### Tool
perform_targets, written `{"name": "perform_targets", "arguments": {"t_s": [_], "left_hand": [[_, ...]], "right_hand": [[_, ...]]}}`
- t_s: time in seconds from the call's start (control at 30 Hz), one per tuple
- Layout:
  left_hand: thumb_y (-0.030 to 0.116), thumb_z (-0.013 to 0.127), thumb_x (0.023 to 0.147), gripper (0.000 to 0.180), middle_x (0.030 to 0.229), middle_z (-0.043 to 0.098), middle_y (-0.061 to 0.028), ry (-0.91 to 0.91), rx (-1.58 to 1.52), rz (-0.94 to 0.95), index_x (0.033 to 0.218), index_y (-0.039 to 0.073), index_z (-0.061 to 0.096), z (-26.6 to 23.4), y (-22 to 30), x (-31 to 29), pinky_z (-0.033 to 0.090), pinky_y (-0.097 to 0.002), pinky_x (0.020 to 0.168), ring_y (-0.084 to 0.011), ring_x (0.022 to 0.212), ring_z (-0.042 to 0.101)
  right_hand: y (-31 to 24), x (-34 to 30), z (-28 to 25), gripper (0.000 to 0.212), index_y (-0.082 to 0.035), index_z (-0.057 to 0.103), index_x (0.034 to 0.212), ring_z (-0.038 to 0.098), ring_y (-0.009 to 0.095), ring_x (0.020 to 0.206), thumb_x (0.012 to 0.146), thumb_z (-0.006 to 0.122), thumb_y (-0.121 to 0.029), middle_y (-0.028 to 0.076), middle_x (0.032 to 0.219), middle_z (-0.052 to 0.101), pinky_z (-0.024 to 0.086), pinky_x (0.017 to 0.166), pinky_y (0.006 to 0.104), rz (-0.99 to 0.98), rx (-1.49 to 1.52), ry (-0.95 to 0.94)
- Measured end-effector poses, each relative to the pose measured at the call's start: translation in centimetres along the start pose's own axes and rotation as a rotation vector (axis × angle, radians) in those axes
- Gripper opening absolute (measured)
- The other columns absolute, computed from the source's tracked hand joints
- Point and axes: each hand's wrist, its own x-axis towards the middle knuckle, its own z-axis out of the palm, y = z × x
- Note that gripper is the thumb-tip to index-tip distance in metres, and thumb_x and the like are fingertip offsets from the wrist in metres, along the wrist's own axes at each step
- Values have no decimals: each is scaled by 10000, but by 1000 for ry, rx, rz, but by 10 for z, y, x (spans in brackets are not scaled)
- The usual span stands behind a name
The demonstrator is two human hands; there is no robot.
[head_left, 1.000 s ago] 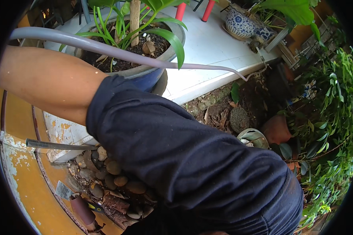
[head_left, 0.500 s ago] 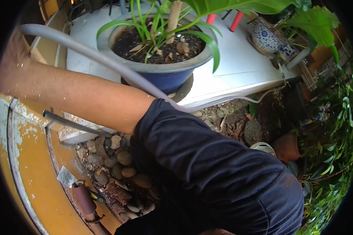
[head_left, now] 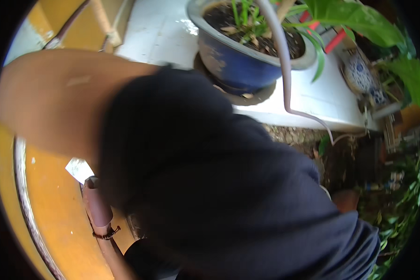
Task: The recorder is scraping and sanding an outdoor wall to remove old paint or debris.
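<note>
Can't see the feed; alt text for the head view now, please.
A blurred right arm in a dark sleeve blocks much of the view, neither hand clearly visible. Beyond it, a grey hose passes before a blue planter on white tiles; lower left, the left forearm meets a brown tube.

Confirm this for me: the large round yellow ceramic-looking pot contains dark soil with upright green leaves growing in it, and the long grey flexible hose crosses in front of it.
The colour is wrong: the head view shows the large round pot as blue. It does contain dark soil with upright green leaves, and the long grey flexible hose crosses in front.
</note>
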Motion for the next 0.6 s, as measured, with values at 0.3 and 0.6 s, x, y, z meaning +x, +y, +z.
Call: {"name": "perform_targets", "arguments": {"t_s": [0.3,0.6], "left_hand": [[270,435,1137,322,1322,646,-85,-6,-630,537,1364,51,496,77,68,-19,493,-278,901,-149,1102,627],[254,538,1098,484,1174,628,5,-140,-1019,580,1472,-50,490,65,67,-41,479,-184,867,-27,1013,579]], "right_hand": [[57,-336,-308,257,11,648,1034,699,360,832,995,629,-241,199,886,692,547,776,482,398,311,-293],[2,-385,-277,466,51,581,1293,700,304,1029,1103,499,-367,230,1107,713,533,910,437,682,930,-546]]}}
